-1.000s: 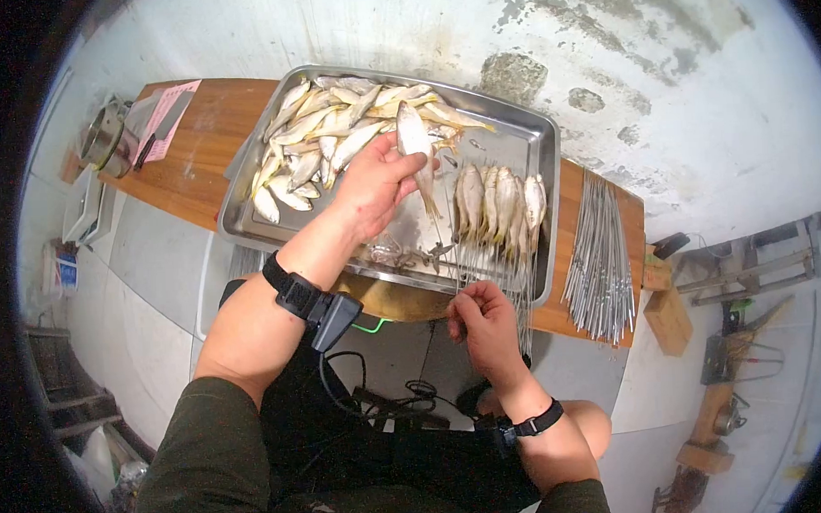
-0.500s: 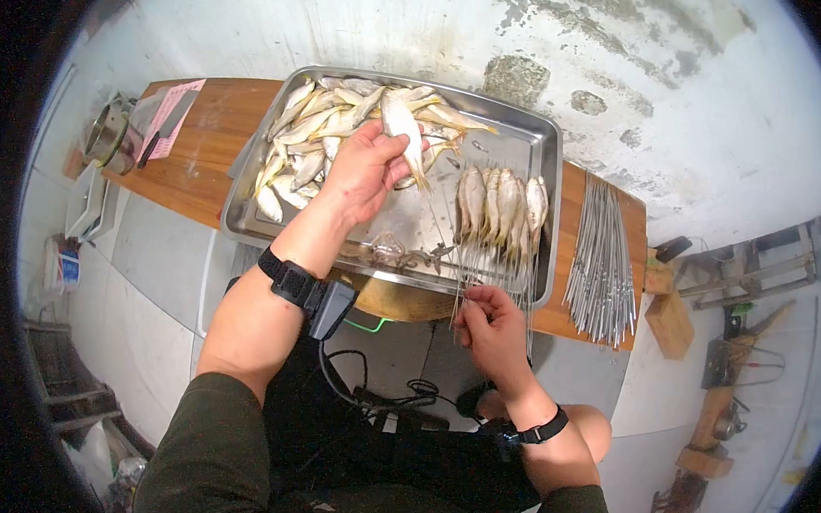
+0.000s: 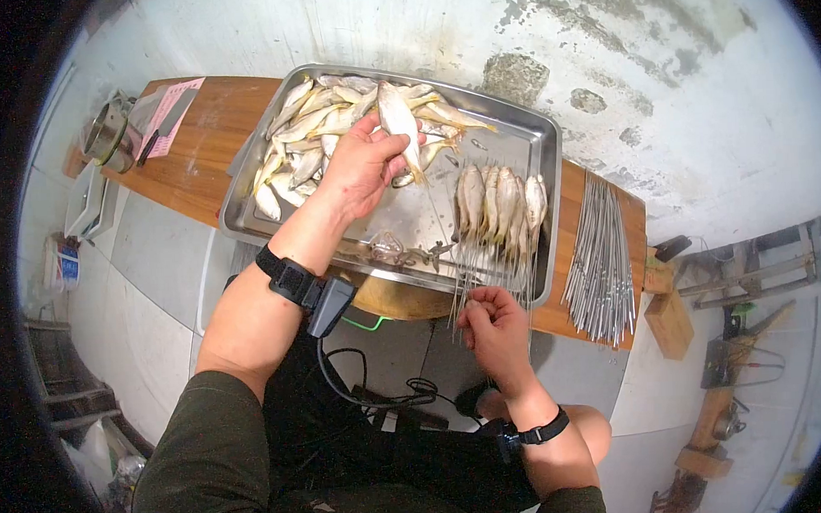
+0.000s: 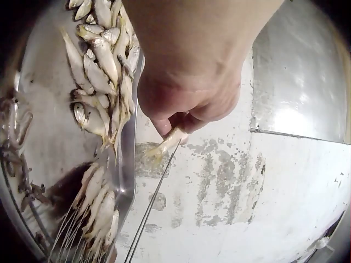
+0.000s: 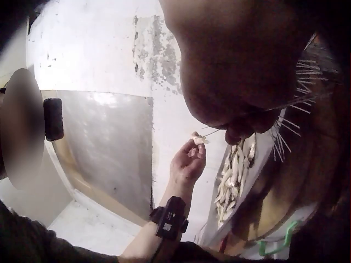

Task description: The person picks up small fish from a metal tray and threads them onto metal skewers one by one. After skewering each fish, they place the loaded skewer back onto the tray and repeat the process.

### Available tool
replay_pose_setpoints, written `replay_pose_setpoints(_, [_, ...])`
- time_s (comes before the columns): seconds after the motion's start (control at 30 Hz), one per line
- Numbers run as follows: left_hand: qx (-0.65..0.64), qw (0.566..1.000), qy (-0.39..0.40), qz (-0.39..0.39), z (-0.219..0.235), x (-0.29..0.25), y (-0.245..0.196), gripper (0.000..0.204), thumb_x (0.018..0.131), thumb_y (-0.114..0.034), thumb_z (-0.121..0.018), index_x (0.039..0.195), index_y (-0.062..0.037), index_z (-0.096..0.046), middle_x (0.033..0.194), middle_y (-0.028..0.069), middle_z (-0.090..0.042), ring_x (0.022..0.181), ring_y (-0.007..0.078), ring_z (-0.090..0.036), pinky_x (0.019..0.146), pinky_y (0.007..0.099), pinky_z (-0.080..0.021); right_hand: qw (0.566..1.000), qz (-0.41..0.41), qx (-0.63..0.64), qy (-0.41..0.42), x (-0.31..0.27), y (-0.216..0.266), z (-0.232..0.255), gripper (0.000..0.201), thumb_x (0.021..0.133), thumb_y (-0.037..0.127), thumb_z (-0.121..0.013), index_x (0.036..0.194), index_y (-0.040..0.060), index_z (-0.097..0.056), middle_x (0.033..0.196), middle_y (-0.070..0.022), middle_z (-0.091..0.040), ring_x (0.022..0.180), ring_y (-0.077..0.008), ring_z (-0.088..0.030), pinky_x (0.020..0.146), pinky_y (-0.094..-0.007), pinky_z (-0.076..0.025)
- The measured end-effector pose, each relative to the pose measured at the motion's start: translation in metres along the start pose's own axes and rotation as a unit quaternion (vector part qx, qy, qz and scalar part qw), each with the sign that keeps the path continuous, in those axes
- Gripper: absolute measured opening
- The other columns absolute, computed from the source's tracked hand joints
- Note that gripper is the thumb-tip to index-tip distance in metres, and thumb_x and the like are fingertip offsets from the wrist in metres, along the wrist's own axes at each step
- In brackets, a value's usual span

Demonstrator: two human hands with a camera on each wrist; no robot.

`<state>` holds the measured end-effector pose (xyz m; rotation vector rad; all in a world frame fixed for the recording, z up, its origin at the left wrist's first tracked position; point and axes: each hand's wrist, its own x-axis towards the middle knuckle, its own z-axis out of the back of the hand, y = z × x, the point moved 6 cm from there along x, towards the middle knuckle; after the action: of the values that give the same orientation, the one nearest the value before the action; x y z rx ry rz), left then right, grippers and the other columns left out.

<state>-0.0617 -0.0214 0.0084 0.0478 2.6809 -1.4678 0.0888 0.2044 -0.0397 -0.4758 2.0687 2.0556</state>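
Note:
My left hand (image 3: 362, 168) grips a small silvery fish (image 3: 399, 121) over the steel tray (image 3: 338, 245), its tail pointing down toward me. In the left wrist view that tail (image 4: 164, 147) sticks out below the curled fingers, and thin metal skewers (image 4: 147, 212) run up to it. At the tray's near edge my right hand (image 3: 496, 330) pinches the lower end of these skewers between thumb and fingers. Just beyond it lies a row of skewered fish (image 3: 499, 204), their skewer ends hanging over the rim. A heap of loose fish (image 3: 311, 124) fills the tray's far left.
A bundle of bare skewers (image 3: 601, 263) lies on the wooden board (image 3: 216, 128) right of the tray. Fish scraps (image 3: 388, 248) sit along the tray's near side. A knife (image 3: 166, 127) rests on pink paper at the left, beside a metal pot (image 3: 108, 139).
My left hand has shifted a little left and up with the fish. The right hand has moved slightly right. Over the last half second both hands have barely moved.

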Motion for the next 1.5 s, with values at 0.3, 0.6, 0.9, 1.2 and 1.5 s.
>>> replay_pose_setpoints(0.3, [0.025,0.999,-0.018,-0.006,-0.006,-0.005,-0.004,0.037,0.085,0.005,-0.055,0.121,-0.0008,-0.046,0.111,0.0115,-0.062,0.099,0.0165,-0.064,0.064,0.0163,-0.051,1.0,-0.02,0.002,-0.001,-0.003,0.003,0.003,0.016,0.087,0.008,-0.057,0.1,-0.0006,-0.056,0.071,-0.0033,-0.061,0.051,-0.0063,-0.048,0.047,-0.0211,-0.038])
replay_pose_setpoints(0.6, [0.077,0.997,-0.012,-0.007,-0.005,-0.001,0.0,0.031,0.085,0.004,-0.055,0.116,-0.0013,-0.05,0.107,0.0104,-0.065,0.092,0.0131,-0.065,0.065,0.017,-0.051,1.0,-0.024,-0.002,0.003,-0.007,0.006,0.002,0.015,0.087,0.009,-0.057,0.1,0.0006,-0.056,0.07,-0.0033,-0.062,0.05,-0.006,-0.048,0.045,-0.021,-0.037])
replay_pose_setpoints(0.9, [0.059,0.998,-0.009,-0.002,-0.005,-0.001,0.004,0.033,0.087,0.0,-0.056,0.119,-0.0012,-0.049,0.104,0.0072,-0.066,0.096,0.0125,-0.063,0.074,0.0198,-0.05,1.0,-0.016,-0.016,0.001,-0.006,0.007,0.006,0.017,0.088,0.009,-0.057,0.1,-0.002,-0.056,0.07,-0.0036,-0.063,0.052,-0.0057,-0.049,0.046,-0.0213,-0.038])
replay_pose_setpoints(1.2, [0.076,0.997,-0.017,-0.024,-0.004,-0.002,-0.001,0.03,0.086,0.0,-0.057,0.115,-0.0024,-0.05,0.103,0.0079,-0.066,0.09,0.0103,-0.064,0.057,0.0156,-0.046,1.0,-0.007,-0.013,0.0,-0.007,0.006,0.005,0.017,0.088,0.01,-0.058,0.099,-0.0019,-0.057,0.07,-0.0039,-0.063,0.052,-0.0057,-0.049,0.047,-0.0214,-0.039])
replay_pose_setpoints(1.5, [0.115,0.993,-0.014,-0.028,-0.01,-0.004,-0.002,0.028,0.086,-0.002,-0.058,0.113,-0.0038,-0.052,0.103,0.0071,-0.066,0.086,0.0081,-0.063,0.056,0.0172,-0.042,1.0,0.009,-0.02,-0.006,-0.005,0.008,0.006,0.015,0.086,0.007,-0.057,0.098,-0.0017,-0.057,0.07,-0.004,-0.063,0.054,-0.0062,-0.051,0.048,-0.0216,-0.039])
